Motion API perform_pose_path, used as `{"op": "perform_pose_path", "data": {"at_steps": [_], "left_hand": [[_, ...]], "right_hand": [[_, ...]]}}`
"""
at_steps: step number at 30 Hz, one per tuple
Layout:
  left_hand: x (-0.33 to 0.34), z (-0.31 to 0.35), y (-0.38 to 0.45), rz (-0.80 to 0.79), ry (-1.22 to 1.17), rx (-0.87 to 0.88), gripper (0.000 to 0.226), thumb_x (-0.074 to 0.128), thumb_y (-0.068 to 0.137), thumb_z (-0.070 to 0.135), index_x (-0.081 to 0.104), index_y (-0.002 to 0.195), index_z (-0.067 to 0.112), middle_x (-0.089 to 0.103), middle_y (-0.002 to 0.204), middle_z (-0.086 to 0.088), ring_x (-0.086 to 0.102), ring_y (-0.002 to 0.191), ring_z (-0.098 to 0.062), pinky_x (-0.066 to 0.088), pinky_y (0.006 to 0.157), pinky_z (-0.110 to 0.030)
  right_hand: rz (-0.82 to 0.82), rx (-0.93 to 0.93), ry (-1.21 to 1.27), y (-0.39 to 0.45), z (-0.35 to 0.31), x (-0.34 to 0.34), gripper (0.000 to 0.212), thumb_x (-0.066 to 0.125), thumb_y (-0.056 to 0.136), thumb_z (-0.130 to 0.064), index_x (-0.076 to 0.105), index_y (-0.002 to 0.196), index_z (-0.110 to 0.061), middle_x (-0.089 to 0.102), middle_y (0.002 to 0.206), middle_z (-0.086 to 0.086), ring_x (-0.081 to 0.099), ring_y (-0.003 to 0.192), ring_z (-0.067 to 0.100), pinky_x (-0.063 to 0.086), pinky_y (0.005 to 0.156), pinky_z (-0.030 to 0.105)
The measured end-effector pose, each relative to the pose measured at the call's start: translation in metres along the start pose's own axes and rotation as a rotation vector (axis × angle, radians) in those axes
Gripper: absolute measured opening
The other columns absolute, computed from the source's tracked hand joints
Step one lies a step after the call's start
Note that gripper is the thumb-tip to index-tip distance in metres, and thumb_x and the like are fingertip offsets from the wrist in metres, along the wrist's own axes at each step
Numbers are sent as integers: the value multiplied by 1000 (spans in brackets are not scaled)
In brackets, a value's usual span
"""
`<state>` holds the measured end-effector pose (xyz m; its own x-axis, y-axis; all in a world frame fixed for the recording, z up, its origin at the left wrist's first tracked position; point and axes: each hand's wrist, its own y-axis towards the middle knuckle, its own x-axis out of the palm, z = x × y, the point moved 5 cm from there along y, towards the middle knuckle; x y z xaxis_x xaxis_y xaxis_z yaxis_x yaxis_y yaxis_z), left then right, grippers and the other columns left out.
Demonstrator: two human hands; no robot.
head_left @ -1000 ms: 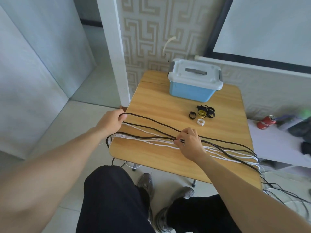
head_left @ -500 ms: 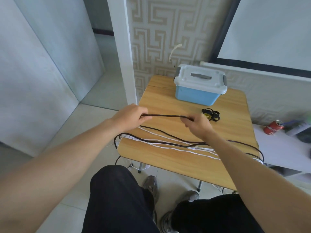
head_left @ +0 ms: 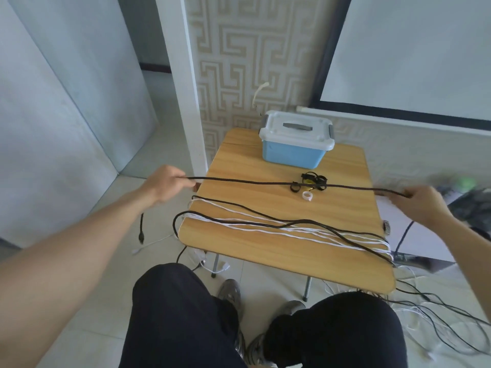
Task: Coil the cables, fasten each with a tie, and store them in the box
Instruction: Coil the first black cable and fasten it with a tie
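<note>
L hand: left hand (head_left: 166, 183) is gripping the black cable (head_left: 247, 181), fingers curled round it, just off the table's left edge.
R hand: right hand (head_left: 422, 205) is pinching the same cable w/ curled fingers, past the table's right edge.
Held cable: it's running in a nearly straight, taut-looking line between both hands, above the tabletop, crossing in front of the ties. Short end is hanging down from the L hand, plug (head_left: 141, 236) dangling over the floor.
Other cables: more black cable (head_left: 265, 217) and several white cables (head_left: 292, 231) are lying in long strands across the near half of the table (head_left: 265, 251), L to R, spilling over both edges. On the R they're trailing onto the floor in a loose tangle (head_left: 438, 314).
Ties: small cluster of black ties (head_left: 313, 179) w/ a yellow bit among them is sitting mid-table, R of centre; one black loop (head_left: 294, 187) just beside it; a white tie ring (head_left: 307, 195) is lying just in front, slightly apart.
Box: blue box (head_left: 292, 154) w/ white lid (head_left: 296, 130) is sitting at the table's far edge, near the patterned wall. Lid is on, grey handle lying flat, grey latches at both ends.
Person: sitting at the near side, dark trousers, grey shoes (head_left: 231, 290) on the tiled floor under the table edge.
Bkgd: white panel w/ dark frame (head_left: 411, 112) is leaning behind the table; stuff at far R is too blurred to tell.
</note>
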<state>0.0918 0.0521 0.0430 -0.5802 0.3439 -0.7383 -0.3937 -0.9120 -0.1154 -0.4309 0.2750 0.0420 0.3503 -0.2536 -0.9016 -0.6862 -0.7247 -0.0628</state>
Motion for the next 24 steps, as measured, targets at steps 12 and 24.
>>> {"op": "perform_pose_path", "data": {"at_steps": [12, 24], "left_hand": [[24, 21, -19, -140, 119, -283, 65, 58, 80, 78, 43, 70, 15, 31, 61, -3, 34, 54, -19, 35, 59, -31], [92, 97, -77, -407, -626, -73, 22, 39, 107, 17, 54, 98, 4, 47, 68, -3, 37, 46, -13, 19, 36, -21]], "right_hand": [[-14, 703, 682, -54, 164, -41, 30, 32, 109, -21, 54, 98, -3, 62, 86, 17, 65, 57, 28, 50, 60, 35], [125, 512, 183, -74, 133, -73, 108, 79, 74, -50, 29, 149, 10, 56, 135, 25, 59, 120, 42, 51, 89, 47]]}}
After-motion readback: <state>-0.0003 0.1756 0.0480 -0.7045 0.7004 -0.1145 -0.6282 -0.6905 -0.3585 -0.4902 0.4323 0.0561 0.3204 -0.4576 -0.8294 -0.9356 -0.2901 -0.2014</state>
